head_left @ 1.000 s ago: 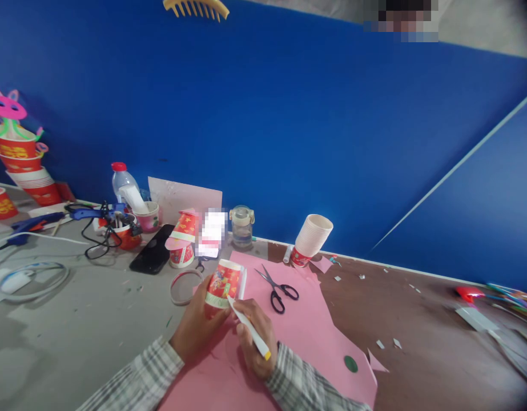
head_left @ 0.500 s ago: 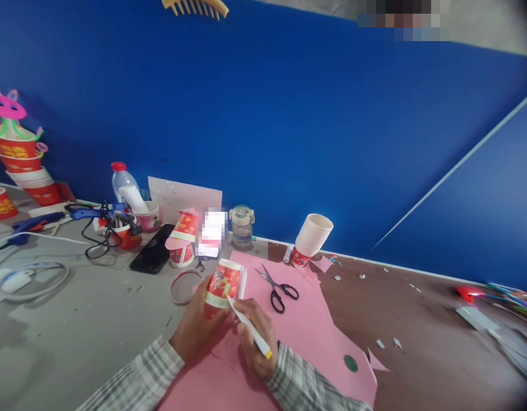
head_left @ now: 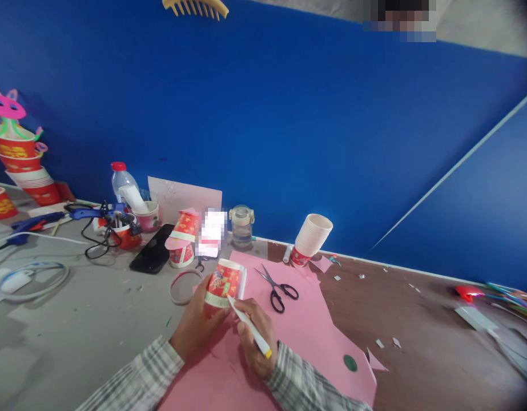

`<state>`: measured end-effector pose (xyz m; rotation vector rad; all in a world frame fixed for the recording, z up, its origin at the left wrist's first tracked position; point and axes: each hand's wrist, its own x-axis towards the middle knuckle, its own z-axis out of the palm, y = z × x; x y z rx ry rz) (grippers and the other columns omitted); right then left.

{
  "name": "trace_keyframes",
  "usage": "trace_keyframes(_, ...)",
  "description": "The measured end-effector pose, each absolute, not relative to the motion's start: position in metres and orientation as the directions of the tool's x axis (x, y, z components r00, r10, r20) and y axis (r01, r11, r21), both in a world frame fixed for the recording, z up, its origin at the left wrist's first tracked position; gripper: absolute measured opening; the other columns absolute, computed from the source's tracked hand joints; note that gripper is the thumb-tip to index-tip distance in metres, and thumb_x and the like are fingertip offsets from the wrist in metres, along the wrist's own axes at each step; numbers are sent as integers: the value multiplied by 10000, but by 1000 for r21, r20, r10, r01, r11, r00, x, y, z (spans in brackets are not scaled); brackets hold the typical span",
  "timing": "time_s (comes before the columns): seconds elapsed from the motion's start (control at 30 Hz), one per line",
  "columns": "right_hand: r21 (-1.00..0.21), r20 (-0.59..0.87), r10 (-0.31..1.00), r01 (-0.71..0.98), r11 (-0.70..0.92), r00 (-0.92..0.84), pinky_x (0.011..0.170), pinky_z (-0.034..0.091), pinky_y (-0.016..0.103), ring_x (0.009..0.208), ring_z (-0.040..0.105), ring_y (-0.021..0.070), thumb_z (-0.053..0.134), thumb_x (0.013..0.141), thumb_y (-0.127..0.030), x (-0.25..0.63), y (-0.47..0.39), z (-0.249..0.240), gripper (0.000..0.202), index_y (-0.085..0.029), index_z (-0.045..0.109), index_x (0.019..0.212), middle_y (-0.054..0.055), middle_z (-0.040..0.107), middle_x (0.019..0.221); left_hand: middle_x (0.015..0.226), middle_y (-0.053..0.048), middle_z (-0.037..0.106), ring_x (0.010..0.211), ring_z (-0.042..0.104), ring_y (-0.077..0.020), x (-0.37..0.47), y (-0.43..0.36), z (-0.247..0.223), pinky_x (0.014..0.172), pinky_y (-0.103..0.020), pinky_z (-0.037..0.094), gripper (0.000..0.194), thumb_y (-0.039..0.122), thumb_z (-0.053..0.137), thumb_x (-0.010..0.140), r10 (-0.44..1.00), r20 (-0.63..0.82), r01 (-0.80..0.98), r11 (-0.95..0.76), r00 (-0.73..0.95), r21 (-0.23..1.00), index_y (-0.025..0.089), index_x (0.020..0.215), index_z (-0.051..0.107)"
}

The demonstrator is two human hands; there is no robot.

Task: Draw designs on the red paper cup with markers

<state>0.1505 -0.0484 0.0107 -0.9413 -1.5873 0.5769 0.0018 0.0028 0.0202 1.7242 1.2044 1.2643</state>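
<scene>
My left hand (head_left: 198,326) is wrapped round a red paper cup (head_left: 226,277) with a pale green band near its lower part. In my right hand (head_left: 257,337) is a white marker (head_left: 253,330) with a yellow end, held like a pen. Its tip meets the cup's side by the green band. Both hands are above a sheet of pink paper (head_left: 297,342). On that sheet, right of the cup, lie scissors (head_left: 275,288) with black handles, blades spread. A dark green paper oval (head_left: 350,363) rests near the sheet's right edge.
A leaning stack of paper cups (head_left: 312,237), a lidded glass jar (head_left: 242,227) and a decorated cup figure (head_left: 184,237) stand behind. A black phone (head_left: 153,249), a tape ring (head_left: 185,286) and blue glue guns (head_left: 40,221) with cables lie left. Paper scraps dot the brown table (head_left: 417,319).
</scene>
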Motion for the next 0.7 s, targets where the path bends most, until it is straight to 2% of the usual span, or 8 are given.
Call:
trace_keyframes(0.3,-785,575,818,271,558,-18,596,530,360,669,629,255,471,830,-239,149,-49,15,241,-213,600,1032,67,635,802,1140,-56,546,1081,473,-304,1,3,18,863,-483,451,664,446,658,568,942,320,291,-335,96,896,257,1157,418)
trace_keyframes(0.7,-778,582,812,259,573,-47,612,532,375,701,629,266,476,821,-204,151,-49,16,260,-207,600,1049,83,645,837,1092,-52,572,1052,497,-306,1,3,18,834,-491,477,663,475,664,568,934,343,294,-357,100,887,256,1146,424)
